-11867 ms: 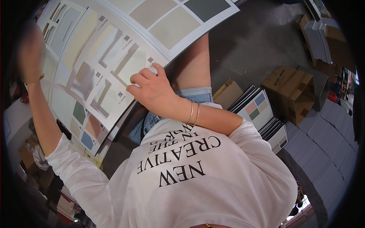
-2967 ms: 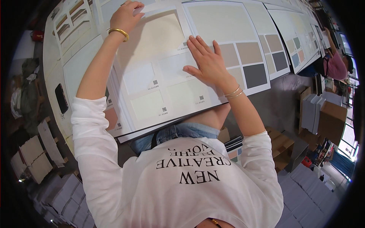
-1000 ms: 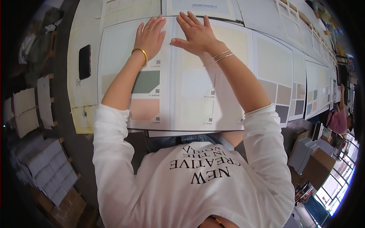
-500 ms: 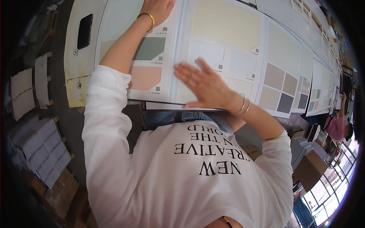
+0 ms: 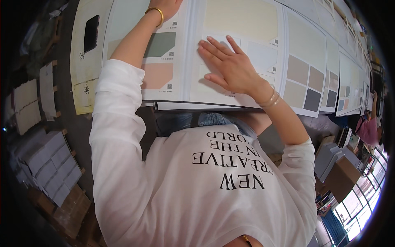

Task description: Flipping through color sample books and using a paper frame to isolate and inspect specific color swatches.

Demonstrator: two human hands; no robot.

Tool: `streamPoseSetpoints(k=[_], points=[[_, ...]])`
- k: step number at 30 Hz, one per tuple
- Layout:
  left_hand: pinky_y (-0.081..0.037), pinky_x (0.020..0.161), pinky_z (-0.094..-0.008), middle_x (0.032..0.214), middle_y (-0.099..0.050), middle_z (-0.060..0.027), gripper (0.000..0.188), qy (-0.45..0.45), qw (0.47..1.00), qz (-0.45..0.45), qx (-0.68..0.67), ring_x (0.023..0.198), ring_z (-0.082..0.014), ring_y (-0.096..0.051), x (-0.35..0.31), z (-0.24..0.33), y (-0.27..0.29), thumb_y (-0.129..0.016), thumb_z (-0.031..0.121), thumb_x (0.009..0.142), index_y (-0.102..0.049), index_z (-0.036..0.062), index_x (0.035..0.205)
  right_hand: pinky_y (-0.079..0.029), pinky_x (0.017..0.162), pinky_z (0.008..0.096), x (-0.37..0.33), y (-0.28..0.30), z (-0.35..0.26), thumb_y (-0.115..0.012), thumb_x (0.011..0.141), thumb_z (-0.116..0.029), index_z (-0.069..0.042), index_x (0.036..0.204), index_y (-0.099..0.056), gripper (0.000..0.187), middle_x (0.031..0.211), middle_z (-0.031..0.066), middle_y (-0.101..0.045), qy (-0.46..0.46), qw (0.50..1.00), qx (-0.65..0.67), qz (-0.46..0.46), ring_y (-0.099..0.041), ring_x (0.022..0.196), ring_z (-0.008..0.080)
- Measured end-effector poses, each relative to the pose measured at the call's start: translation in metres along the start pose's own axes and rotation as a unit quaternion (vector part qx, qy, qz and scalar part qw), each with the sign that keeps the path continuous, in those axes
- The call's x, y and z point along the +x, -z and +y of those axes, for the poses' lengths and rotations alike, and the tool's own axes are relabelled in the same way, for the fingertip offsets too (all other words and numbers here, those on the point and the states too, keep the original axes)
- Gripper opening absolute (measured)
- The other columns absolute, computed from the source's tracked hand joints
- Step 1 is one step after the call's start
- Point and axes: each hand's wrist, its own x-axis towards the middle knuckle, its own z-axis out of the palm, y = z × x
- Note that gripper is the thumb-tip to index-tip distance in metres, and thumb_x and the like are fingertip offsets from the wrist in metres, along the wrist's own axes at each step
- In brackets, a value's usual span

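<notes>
A large colour sample book (image 5: 190, 88) lies spread in front of me, its pages set with pale cream, grey-green and salmon swatches. My right hand (image 5: 230, 66) rests flat on the right-hand page, fingers stretched and spread over pale swatches, holding nothing. At the far edge of the left-hand page is my left hand (image 5: 166, 7), with a gold bangle at its wrist. The upper picture edge cuts off most of its fingers, so their pose is hidden. A grey-green swatch (image 5: 161, 44) and a salmon swatch (image 5: 158, 76) show beside my left forearm.
A dark phone (image 5: 91, 33) lies on a yellowish board (image 5: 77, 66) to the left. More sample boards (image 5: 305, 82) stretch along the right. Stacked white paper (image 5: 51, 164) stands on the floor at left. Cardboard boxes (image 5: 341, 178) and another person (image 5: 369, 129) are at far right.
My right hand has moved slightly right and away from me across the page, and its fingers have spread. The left hand has slid a little farther out past the upper picture edge.
</notes>
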Motion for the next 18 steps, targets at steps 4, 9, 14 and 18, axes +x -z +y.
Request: streamPoseSetpoints(k=[4,9,14,18], points=[[-0.021,0.122,-0.0501,0.155,-0.041,-0.0143,0.045,0.002,1.0,-0.005,0.0,0.147,-0.0298,-0.032,0.004,0.001,0.003,-0.044,0.023,0.103,-0.047,0.0053,0.144,-0.02,0.121,0.0542,-0.022,-0.018,-0.028,-0.053,0.097,-0.043,-0.003,0.154,-0.033,0.073,0.161,0.0121,-0.032,0.052,0.992,0.111,-0.037,-0.031,0.149,0.0257],[-0.023,0.121,-0.0502,0.153,-0.044,-0.0145,0.044,-0.017,1.0,0.008,0.001,0.145,-0.0306,-0.035,0.003,-0.003,-0.003,-0.043,0.023,0.103,-0.049,0.0043,0.143,-0.026,0.121,0.0479,-0.067,-0.026,-0.093,-0.052,0.1,-0.035,-0.006,0.137,-0.055,0.047,0.151,0.0109,-0.048,0.144,0.963,0.212,-0.084,-0.044,0.141,0.0236],[-0.032,0.116,-0.049,0.146,-0.051,-0.0153,0.043,-0.102,0.98,0.028,-0.169,0.138,-0.0311,-0.043,-0.011,-0.007,0.002,-0.048,0.023,0.101,-0.053,0.0028,0.138,-0.052,0.089,0.0445,-0.092,0.044,-0.086,-0.069,0.088,-0.014,-0.005,0.1,-0.072,0.015,0.102,0.0105,-0.072,0.032,0.873,0.454,0.175,-0.068,0.099,0.0295],[-0.029,0.116,-0.0538,0.156,-0.043,-0.0035,0.045,-0.053,0.998,-0.032,0.031,0.146,-0.025,-0.036,-0.043,-0.006,0.0,-0.053,0.025,0.099,-0.051,0.0177,0.144,-0.049,0.073,0.0439,-0.129,0.145,-0.061,-0.057,0.099,-0.021,-0.009,0.08,-0.068,0.025,0.081,0.0014,-0.069,0.265,0.687,0.615,0.283,-0.064,0.071,0.0181]])
